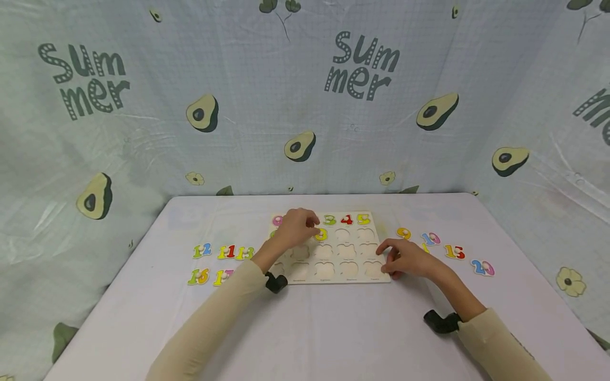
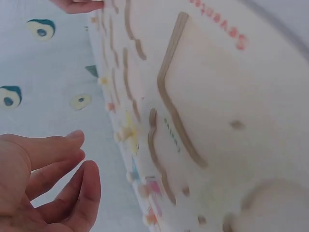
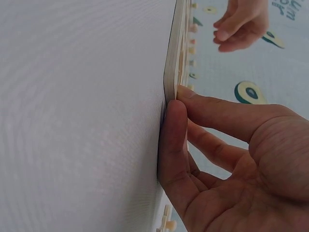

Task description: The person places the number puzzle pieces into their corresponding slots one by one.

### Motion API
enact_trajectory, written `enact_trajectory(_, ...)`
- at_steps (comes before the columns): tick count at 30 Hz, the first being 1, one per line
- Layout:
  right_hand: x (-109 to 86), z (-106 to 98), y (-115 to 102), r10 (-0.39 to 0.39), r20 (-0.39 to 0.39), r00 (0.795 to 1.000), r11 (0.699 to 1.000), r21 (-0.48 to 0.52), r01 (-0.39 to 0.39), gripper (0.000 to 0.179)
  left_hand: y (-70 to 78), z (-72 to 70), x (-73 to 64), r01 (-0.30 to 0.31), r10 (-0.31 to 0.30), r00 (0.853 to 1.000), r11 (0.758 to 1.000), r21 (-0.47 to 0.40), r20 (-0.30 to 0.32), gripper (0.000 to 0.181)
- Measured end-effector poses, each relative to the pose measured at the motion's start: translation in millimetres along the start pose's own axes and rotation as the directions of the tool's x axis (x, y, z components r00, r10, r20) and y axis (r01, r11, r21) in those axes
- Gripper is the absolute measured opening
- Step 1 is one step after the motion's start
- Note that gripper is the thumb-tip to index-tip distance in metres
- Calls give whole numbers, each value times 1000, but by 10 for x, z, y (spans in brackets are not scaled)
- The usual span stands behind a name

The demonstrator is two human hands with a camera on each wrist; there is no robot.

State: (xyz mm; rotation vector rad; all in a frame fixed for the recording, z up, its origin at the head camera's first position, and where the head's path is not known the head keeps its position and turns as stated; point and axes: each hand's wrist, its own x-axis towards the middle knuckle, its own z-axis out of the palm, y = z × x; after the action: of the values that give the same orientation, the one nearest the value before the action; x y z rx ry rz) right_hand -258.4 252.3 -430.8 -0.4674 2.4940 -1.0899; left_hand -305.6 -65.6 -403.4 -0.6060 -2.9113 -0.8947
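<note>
A wooden number puzzle board (image 1: 310, 282) lies on the table, with knobbed digit pieces such as the green 3 (image 1: 329, 219), red 4 (image 1: 347, 219) and yellow 5 (image 1: 364, 218) in its top row. Lower rows show bare recesses. My left hand (image 1: 296, 227) is over the board's upper left, near a yellow digit piece (image 1: 322, 234) in the second row. Its fingers are loosely curved, and the left wrist view shows nothing between thumb and fingertips. At the board's near right corner, my right hand (image 1: 405, 257) pinches the edge between thumb and finger.
Left of the board lie loose number pieces: 12 (image 1: 202, 250), 11 (image 1: 226, 252), 13 (image 1: 245, 253), 16 (image 1: 198, 275) and 17 (image 1: 223, 277). To the right are 9 (image 1: 403, 233), 10 (image 1: 431, 238), 15 (image 1: 455, 252) and 20 (image 1: 483, 267). A printed curtain (image 1: 257, 106) hangs behind the table.
</note>
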Motion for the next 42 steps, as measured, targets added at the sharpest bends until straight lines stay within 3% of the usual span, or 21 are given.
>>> enact_trajectory(5,-2,8,-7,8,0,1000,1000,0,-8,39,-89,-189,-236,46,-50,995,998,-44,-90,23)
enact_trajectory(9,-4,8,-12,19,-2,1000,1000,-5,-19,39,-188,-341,-431,95,-109,980,991,-89,-167,23)
enact_trajectory(14,-6,6,1,17,-2,1000,1000,-11,-17,40,-360,-442,-660,178,-198,961,977,-113,-194,26)
enact_trajectory(18,-10,0,14,13,-3,1000,1000,-15,-13,39,-492,-437,-783,247,-262,952,963,-103,-161,31)
enact_trajectory(24,1,-1,20,10,-1,1000,1000,-18,-10,40,-586,-426,-921,312,-316,948,945,-94,-30,42)
enact_trajectory(31,17,-30,8,-13,3,1000,1000,-10,13,39,-631,-423,-949,278,-276,960,960,-31,54,49)
enact_trajectory(37,2,-15,-16,-11,6,1000,1000,-10,11,40,-639,-385,-964,299,-291,946,954,-34,144,57)
enact_trajectory(42,-21,-25,-42,1,4,1000,1000,-26,-1,41,-651,-398,-969,295,-283,944,955,-45,171,65)
